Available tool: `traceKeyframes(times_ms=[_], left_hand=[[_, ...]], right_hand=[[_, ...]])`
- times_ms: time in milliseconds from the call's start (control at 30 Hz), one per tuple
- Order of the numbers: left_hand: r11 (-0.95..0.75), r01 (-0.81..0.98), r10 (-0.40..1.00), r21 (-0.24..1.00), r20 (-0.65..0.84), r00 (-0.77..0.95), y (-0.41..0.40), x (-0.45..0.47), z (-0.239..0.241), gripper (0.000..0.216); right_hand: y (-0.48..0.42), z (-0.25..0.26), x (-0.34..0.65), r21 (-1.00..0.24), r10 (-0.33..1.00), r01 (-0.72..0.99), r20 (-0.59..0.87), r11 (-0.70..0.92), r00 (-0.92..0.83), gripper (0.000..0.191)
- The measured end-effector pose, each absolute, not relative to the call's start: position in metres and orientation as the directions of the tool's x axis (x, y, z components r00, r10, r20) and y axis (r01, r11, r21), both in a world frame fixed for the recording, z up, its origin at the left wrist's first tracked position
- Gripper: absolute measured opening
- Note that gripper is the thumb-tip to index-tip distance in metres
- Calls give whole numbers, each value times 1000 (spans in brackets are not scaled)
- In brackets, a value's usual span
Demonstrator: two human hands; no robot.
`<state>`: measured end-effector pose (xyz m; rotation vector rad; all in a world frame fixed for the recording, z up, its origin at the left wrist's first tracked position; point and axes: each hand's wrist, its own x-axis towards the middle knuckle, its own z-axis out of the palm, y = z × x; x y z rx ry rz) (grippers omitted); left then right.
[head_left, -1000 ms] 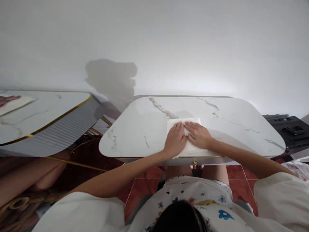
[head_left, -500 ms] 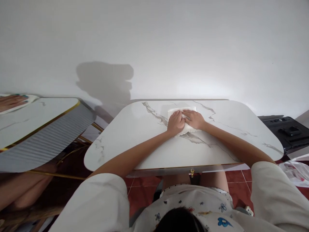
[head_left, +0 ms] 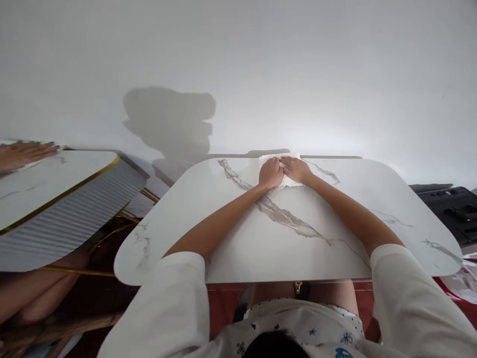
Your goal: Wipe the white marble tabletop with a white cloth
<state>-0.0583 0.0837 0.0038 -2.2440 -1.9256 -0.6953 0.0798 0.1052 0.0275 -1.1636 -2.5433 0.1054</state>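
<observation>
My left hand (head_left: 272, 174) and my right hand (head_left: 297, 169) lie side by side on a white cloth (head_left: 294, 183), fingers stretched out and pressing it down. Their fingertips point toward the wall, and the two hands touch or nearly touch at the inner edges. The cloth is spread flat at the far edge of a white marble-patterned table (head_left: 238, 233), its back edge reaching the wall side. Part of the cloth is hidden beneath both palms.
Left stands a similar table (head_left: 85, 164) with gold trim and ribbed grey side; another person's hand (head_left: 28, 154) rests on a white cloth there. A white wall (head_left: 298, 74) rises behind. At right are a black appliance (head_left: 452, 209) and a clear plastic item (head_left: 464, 283).
Both hands have slid the cloth away from me, from the table's middle to its far edge. The other person's hand at left has moved slightly to the right.
</observation>
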Motion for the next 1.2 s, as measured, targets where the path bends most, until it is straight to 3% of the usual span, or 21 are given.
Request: traceKeyframes(times_ms=[167,567,1200], left_hand=[[-289,945,892,153,401,208,111,-41,3,38],[-479,862,850,165,334,408,94,-15,5,47],[-490,857,848,160,318,425,-45,-46,10,52]], right_hand=[[122,24,101,-207,795,775,283,597,-537,45],[88,13,127,-144,843,859,324,492,-429,48],[-45,16,107,-130,812,821,294,556,-504,50]])
